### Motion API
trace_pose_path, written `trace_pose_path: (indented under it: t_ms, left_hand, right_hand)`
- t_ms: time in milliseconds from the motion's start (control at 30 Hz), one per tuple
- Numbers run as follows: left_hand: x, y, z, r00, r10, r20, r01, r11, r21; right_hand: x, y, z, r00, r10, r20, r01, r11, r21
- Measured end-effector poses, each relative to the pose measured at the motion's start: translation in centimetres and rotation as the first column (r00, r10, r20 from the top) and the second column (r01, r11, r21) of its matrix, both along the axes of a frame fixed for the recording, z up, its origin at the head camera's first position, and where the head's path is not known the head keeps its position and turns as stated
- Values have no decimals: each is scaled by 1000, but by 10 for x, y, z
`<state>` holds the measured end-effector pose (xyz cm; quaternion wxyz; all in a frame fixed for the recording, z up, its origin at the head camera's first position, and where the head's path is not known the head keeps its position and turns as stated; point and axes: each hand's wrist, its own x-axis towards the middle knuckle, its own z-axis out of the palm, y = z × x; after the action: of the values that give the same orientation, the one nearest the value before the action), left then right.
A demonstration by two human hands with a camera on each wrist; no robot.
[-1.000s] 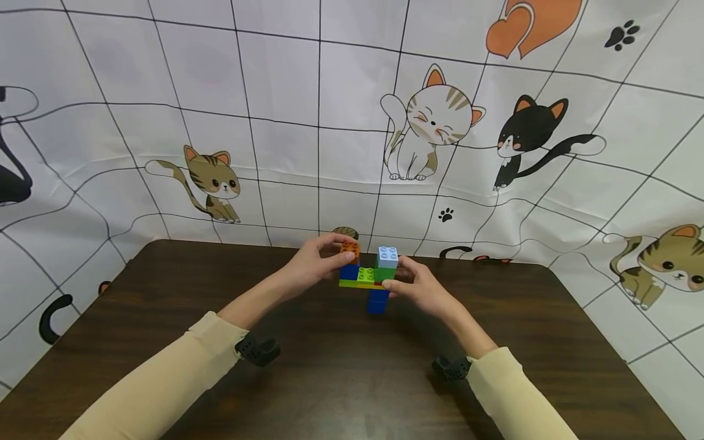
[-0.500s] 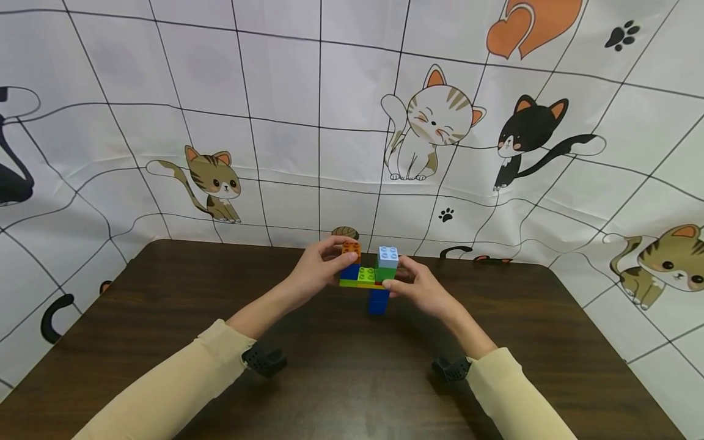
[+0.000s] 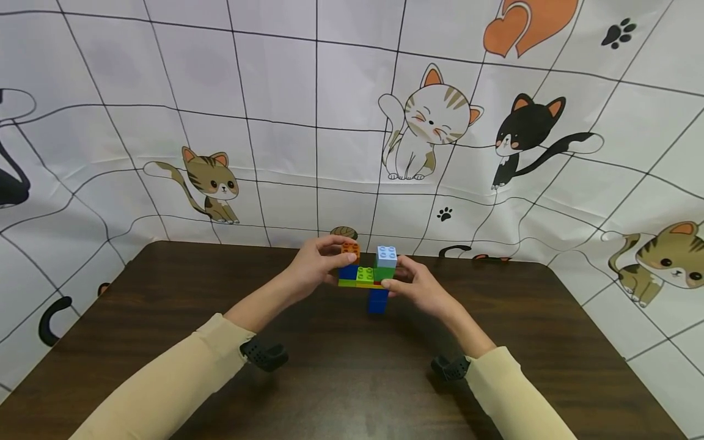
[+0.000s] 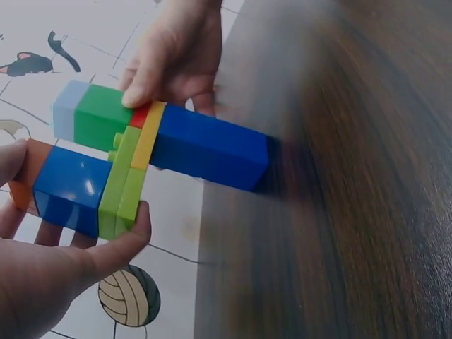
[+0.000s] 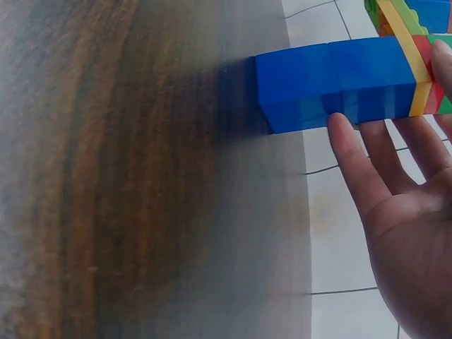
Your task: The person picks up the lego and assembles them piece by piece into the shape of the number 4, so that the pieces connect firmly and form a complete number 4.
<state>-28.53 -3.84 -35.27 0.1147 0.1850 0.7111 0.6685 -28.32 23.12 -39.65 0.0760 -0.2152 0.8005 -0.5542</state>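
A toy building-brick structure stands on two stacked blue bricks (image 3: 377,300). Across them lies a yellow plate (image 4: 148,138), with a thin red piece (image 4: 140,114) and lime-green bricks (image 3: 365,277). Its right side carries a green brick (image 4: 103,113) topped by a light blue brick (image 3: 387,256); the left carries a blue brick (image 4: 73,185) topped by an orange brick (image 3: 350,249). My left hand (image 3: 311,269) grips this left tower between thumb and fingers. On the right side, my right hand (image 3: 423,284) holds the structure, thumb in front near the red piece, fingers behind.
The dark wooden table (image 3: 330,379) ends just behind the structure at a white curtain (image 3: 286,153) printed with cats and grid lines. Black wrist straps (image 3: 264,355) sit on both forearms.
My left forearm has shifted slightly to the right while that hand keeps its hold on the left tower. The right hand and the structure stay almost unchanged.
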Motion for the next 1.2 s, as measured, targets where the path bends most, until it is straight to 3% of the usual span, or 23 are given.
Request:
trace_pose_path:
  t_ms: [467,700,933,1067,1200]
  left_hand:
    - [2,-1,4,999,7,48,-7,1000,10]
    - [-3,-3,2,998,-48,43,48,999,-10]
    - [-2,-13,-11,993,-110,-38,106,991,-85]
    - [2,-22,-26,992,-70,-104,61,994,-86]
    - [5,-28,-32,989,-14,-145,4,998,-70]
  right_hand:
    - [0,-3,-1,1000,-2,7,2,1000,6]
    - [1,-1,1,1000,-3,10,3,1000,3]
    - [2,-4,4,1000,-10,3,10,1000,19]
    - [4,-7,1,1000,-23,-11,24,999,25]
    - [6,-12,-1,999,-31,-43,32,999,25]
